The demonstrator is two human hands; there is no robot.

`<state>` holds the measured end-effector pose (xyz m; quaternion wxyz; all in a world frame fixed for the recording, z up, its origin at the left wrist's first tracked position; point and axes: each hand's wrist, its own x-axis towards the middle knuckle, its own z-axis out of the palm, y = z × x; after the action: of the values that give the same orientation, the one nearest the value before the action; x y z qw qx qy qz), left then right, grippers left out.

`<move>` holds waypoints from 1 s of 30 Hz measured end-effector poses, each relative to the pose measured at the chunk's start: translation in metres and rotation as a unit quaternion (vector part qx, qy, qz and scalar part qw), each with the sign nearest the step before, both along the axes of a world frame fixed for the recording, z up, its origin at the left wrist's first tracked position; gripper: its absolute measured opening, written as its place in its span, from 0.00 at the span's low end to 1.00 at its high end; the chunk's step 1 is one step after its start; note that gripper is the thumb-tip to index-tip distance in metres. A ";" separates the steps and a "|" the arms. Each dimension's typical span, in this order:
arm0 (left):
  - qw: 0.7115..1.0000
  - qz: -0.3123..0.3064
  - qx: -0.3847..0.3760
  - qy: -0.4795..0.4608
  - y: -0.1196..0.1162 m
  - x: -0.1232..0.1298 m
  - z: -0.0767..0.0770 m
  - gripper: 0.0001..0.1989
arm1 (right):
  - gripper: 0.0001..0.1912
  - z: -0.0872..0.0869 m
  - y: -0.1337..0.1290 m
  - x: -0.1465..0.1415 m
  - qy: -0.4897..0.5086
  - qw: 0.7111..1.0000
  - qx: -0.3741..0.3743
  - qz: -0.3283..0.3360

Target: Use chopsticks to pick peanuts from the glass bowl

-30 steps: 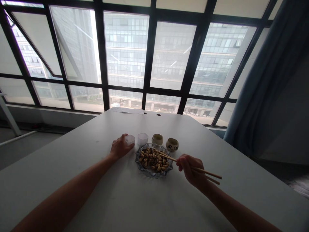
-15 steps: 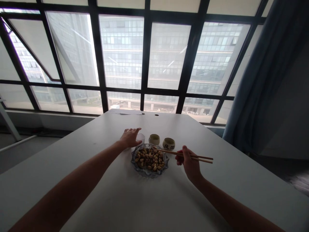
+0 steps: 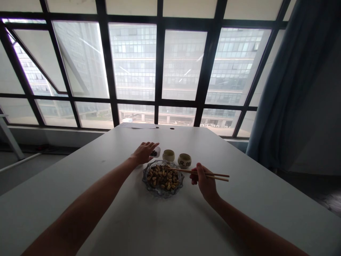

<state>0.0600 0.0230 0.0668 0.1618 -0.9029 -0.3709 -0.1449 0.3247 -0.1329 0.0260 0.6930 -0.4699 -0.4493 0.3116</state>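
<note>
My left hand [image 3: 144, 153] is wrapped round a small whitish clear cup [image 3: 158, 152] behind the bowl, thumb on the near side and fingers over the far side. The cup looks tilted, and small dark bits [image 3: 153, 153] show in it. My right hand [image 3: 206, 182] holds a pair of wooden chopsticks [image 3: 217, 176], their tips over a scalloped glass bowl [image 3: 163, 195]. Peanuts [image 3: 161, 177] mixed with small dark pieces fill this bowl. Two cream cups, one plain-faced [image 3: 168, 155] and one with dark written characters [image 3: 184, 160], stand just beyond it.
The white table [image 3: 128, 220] reaches to the window wall. A paper sheet [image 3: 137, 126] and two dark round spots lie at its far edge. A blue curtain [image 3: 277, 96] hangs at the right; a white frame leg [image 3: 12, 138] stands at the left.
My left hand has closed from a spread pose round the small clear cup, which now tilts and shows its dark contents. The chopsticks stay in my right hand over the bowl.
</note>
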 end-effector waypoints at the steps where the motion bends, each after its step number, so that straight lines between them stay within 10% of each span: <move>1: 1.000 0.008 -0.006 -0.003 -0.001 0.000 0.000 0.41 | 0.32 0.000 0.000 0.000 0.002 1.000 0.000 -0.001; 7: 0.969 0.151 -0.197 -0.007 0.001 0.004 0.013 0.45 | 0.32 0.000 -0.002 -0.002 0.005 1.000 -0.007 0.002; 12: 0.944 0.155 -0.290 0.011 0.015 0.021 0.031 0.51 | 0.32 -0.001 -0.003 -0.002 -0.003 1.000 -0.009 0.003; 21: 0.952 0.092 -0.282 0.070 0.028 0.090 0.024 0.45 | 0.33 0.000 -0.002 -0.002 -0.004 1.000 -0.010 -0.003; 30: 0.971 0.072 -0.225 0.028 0.024 0.098 0.026 0.41 | 0.31 -0.002 -0.002 -0.002 -0.009 1.000 -0.011 0.017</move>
<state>0.1579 0.0472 0.0923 -0.0249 -0.8908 -0.4533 -0.0207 0.3223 -0.1352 0.0239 0.6788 -0.4724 -0.4598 0.3236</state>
